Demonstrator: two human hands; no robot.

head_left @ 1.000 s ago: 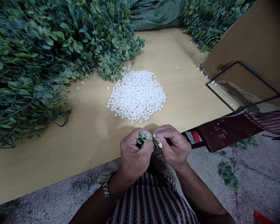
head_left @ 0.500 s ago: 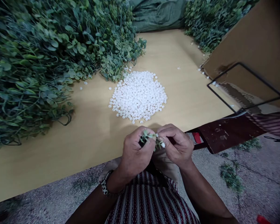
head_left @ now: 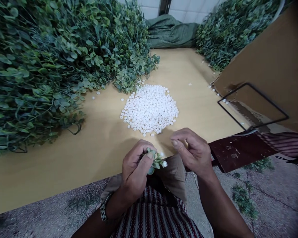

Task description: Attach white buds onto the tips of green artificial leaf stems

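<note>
My left hand (head_left: 135,172) is closed round a small green artificial leaf sprig (head_left: 156,161) with white buds fitted on its tips. It holds the sprig just over the near edge of the wooden table (head_left: 94,148). My right hand (head_left: 192,150) hovers a little to the right of the sprig, apart from it, fingers loosely curled with nothing visible in them. A heap of small white plastic buds (head_left: 151,109) lies on the table just beyond both hands.
Big piles of green artificial foliage (head_left: 39,66) cover the table's left side and the far right corner (head_left: 228,29). A cardboard panel (head_left: 270,56) with a black wire frame (head_left: 253,105) leans at the right. A dark red stool (head_left: 240,150) stands by my right hand. Sprigs lie on the floor.
My right hand has let go of the sprig and drawn away to the right. The left hand has dropped slightly toward me with the sprig. The camera has tilted up a little.
</note>
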